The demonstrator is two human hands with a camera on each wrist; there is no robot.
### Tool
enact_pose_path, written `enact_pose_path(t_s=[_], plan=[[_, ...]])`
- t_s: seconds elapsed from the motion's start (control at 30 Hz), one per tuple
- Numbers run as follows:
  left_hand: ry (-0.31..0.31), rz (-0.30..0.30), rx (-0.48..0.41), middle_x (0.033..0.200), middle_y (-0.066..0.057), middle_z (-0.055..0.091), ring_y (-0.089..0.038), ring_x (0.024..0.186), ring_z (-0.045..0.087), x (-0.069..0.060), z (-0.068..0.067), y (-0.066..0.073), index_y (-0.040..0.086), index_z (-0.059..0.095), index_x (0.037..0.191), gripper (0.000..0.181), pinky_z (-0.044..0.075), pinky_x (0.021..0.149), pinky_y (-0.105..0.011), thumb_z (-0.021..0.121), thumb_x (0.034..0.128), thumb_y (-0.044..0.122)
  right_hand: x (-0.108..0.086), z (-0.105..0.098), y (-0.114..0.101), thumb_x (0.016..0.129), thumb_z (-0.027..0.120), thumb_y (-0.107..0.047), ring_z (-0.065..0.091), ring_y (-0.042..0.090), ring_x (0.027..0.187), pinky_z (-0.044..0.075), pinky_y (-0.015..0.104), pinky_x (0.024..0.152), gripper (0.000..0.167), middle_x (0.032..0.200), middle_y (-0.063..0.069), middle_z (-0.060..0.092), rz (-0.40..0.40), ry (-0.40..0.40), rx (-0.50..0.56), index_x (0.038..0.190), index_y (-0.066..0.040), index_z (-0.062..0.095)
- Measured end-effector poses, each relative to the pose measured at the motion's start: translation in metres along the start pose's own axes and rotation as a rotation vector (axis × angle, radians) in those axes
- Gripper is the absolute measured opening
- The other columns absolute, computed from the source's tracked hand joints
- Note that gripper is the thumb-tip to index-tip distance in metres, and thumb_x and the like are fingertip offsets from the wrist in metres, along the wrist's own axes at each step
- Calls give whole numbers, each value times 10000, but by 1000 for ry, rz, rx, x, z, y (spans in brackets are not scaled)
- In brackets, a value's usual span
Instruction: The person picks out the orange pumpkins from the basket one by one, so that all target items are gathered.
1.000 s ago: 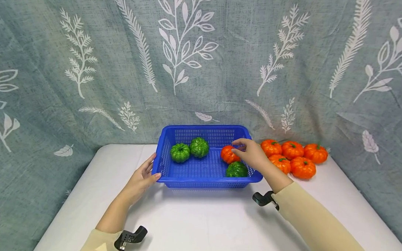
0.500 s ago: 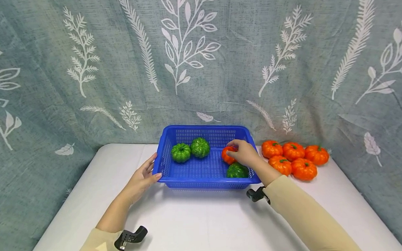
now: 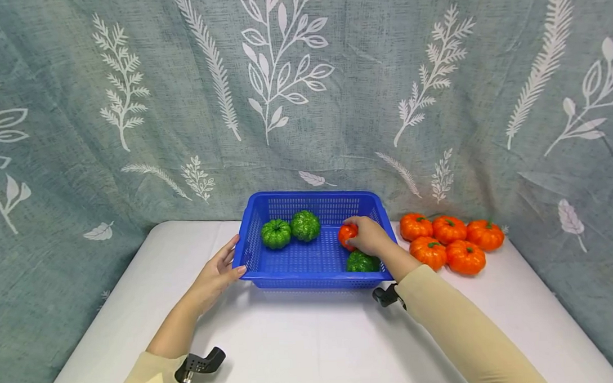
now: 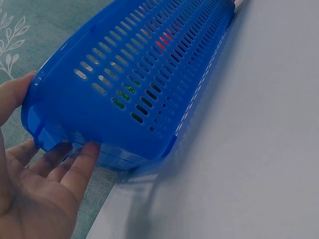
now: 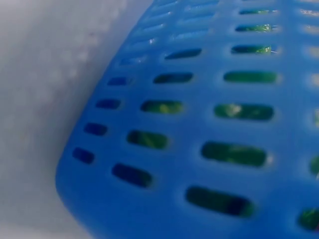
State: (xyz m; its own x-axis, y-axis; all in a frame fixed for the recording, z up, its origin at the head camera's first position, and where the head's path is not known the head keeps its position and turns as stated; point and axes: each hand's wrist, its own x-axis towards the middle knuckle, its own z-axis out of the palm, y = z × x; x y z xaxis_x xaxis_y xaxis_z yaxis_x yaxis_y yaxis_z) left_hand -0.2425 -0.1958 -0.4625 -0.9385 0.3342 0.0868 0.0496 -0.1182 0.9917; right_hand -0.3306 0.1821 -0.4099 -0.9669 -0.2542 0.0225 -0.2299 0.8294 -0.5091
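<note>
A blue slotted basket stands on the white table. My left hand holds its left end, and in the left wrist view the thumb lies at the rim with the fingers against the outer end wall. Inside, at the right end, my right hand grips an orange pumpkin, partly covered by the fingers. A dark green pumpkin sits just in front of it, partly hidden. Two green pumpkins lie in the left half. The right wrist view shows only the basket wall, with green behind its slots.
Several orange pumpkins stand in two rows on the table, close to the basket's right side. A grey-green curtain with white leaf prints hangs behind the table and along its sides.
My right hand has moved slightly left and down into the basket, and its fingers have closed round the orange pumpkin. The left hand and basket have stayed in place.
</note>
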Motion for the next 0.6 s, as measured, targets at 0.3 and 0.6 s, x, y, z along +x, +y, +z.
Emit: enact_pose_path(t_s=[0.3,0.6], plan=[[-6,3,-5,1642,-218,153,-426,1473,238,-1,-1,-1,136,82,1623,824,443,1037,-257,563,971,-13,0,1,-1,875,725,-43,590,381,1131,460,512,1005,469,1273,243,614,-3,24,11,1328,-1,612],[-12,10,-3,1643,-221,143,-427,1475,230,0,-1,0,137,87,1623,832,432,1053,-278,585,968,14,-4,-2,-2,905,739,-154,597,376,1120,467,518,991,467,1256,233,624,13,35,81,1329,-18,594]])
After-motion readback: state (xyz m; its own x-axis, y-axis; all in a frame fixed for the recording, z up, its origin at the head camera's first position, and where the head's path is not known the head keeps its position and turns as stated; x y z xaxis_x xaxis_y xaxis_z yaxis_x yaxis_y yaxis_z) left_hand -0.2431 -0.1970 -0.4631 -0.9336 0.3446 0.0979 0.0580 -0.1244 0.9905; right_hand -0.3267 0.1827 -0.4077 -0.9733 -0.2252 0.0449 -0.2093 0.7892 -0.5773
